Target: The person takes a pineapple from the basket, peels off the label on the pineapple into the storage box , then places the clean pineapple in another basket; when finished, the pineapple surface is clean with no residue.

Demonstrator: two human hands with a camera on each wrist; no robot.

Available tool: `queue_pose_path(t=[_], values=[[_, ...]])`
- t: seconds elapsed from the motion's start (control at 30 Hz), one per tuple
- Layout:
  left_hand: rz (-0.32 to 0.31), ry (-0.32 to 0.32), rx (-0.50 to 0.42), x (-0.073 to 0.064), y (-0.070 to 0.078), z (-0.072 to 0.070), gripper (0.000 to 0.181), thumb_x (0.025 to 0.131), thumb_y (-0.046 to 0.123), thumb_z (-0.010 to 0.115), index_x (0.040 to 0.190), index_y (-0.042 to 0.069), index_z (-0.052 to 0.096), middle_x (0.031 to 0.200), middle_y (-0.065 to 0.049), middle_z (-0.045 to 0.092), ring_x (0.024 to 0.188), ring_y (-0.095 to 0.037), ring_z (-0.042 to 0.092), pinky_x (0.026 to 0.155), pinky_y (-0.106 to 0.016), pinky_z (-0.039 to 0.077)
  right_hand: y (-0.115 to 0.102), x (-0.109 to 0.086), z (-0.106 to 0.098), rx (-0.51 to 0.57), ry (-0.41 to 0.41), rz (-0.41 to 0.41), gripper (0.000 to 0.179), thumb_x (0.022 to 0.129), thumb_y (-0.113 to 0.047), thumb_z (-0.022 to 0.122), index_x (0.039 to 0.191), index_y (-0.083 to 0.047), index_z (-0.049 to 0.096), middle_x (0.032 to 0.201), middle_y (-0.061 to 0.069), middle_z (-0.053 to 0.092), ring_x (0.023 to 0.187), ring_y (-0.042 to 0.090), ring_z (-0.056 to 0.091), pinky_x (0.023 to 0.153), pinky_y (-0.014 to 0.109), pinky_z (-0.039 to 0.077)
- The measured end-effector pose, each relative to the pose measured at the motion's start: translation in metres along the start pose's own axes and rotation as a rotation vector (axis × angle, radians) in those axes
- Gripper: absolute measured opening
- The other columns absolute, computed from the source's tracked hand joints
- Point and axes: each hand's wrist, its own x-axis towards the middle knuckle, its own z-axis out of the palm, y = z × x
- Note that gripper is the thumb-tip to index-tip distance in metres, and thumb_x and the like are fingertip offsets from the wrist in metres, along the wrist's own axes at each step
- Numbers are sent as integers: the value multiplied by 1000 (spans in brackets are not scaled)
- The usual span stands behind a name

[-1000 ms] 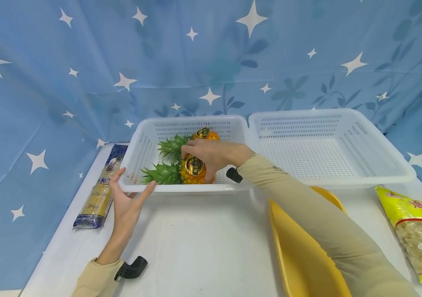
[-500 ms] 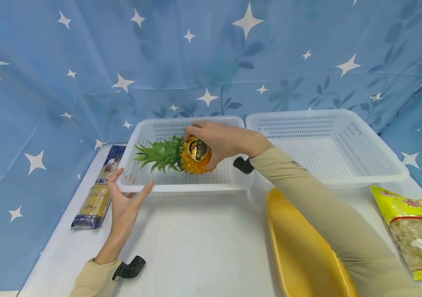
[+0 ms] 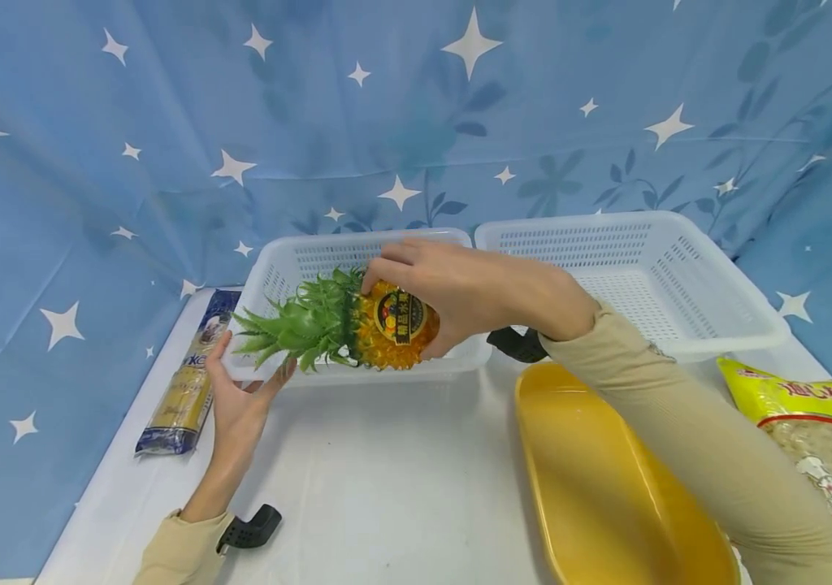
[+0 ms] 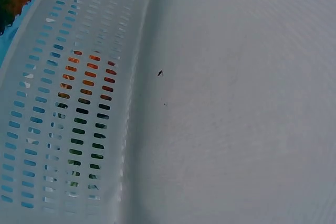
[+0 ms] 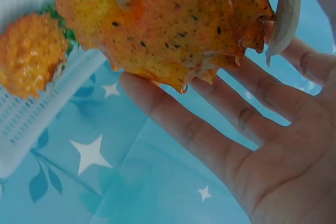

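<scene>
Raised over the left white plastic basket, a small orange pineapple with a green crown and a black-and-gold label lies sideways in my right hand. Thumb and fingers grip its body from above; its spiny underside fills the top of the right wrist view. Behind it in that view, a second pineapple rests in the basket. My left hand holds the basket's front left corner between spread thumb and fingers. The slotted basket wall shows in the left wrist view, orange and green visible through it.
A second white basket stands beside the first on the right. Below my right forearm lies a yellow oval tub. A yellow bag of pasta is at far right, a blue-and-gold noodle packet at far left. A starry blue curtain backs the table.
My right hand has lifted one pineapple out of the left basket and brought it up and nearer, its crown swinging toward the basket's front left. My left hand has stayed at the corner.
</scene>
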Motion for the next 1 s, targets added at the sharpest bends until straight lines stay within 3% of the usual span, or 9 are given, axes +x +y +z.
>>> queue_pose_path(t=[0.17,0.27,0.37,0.43,0.63,1.0], values=[[26,-22,-90,-1,-1,-3,96,96,2,72,167,18,9,166,-14,29,147,-35,38,119,-47,37,-16,-17,14,-12,-38,-91,84,72,-35,98,138,-11,53,138,8,55,126,27,54,109,44,47],[25,-20,-134,-2,-1,-2,95,96,5,73,167,22,12,162,-13,33,138,-34,46,108,-32,45,-25,-26,25,-20,-75,-126,85,71,-37,99,137,-10,52,131,7,57,119,26,55,105,41,49],[17,0,-97,-3,-2,-2,94,96,12,76,166,26,15,159,-10,33,130,-30,49,92,-20,47,-32,-33,36,1,-111,-142,82,72,-35,98,135,-10,52,127,6,57,115,23,55,100,37,52],[21,8,-75,-3,-2,-2,93,96,14,77,166,26,16,160,-9,31,129,-28,49,90,-18,46,-34,-38,44,15,-128,-147,81,72,-34,98,134,-10,51,124,5,57,112,22,54,97,36,53],[26,10,-65,-2,-3,-2,94,96,15,77,166,26,16,159,-7,32,130,-27,48,90,-18,48,-32,-48,67,37,-177,-86,79,73,-38,97,133,-14,52,125,1,58,111,18,54,92,32,55],[9,-5,-93,-1,-2,1,95,95,15,78,166,28,15,161,-10,28,133,-33,49,88,-17,48,-20,-56,97,55,-204,-1,78,72,-35,98,131,-12,52,127,2,59,114,18,57,97,31,55]])
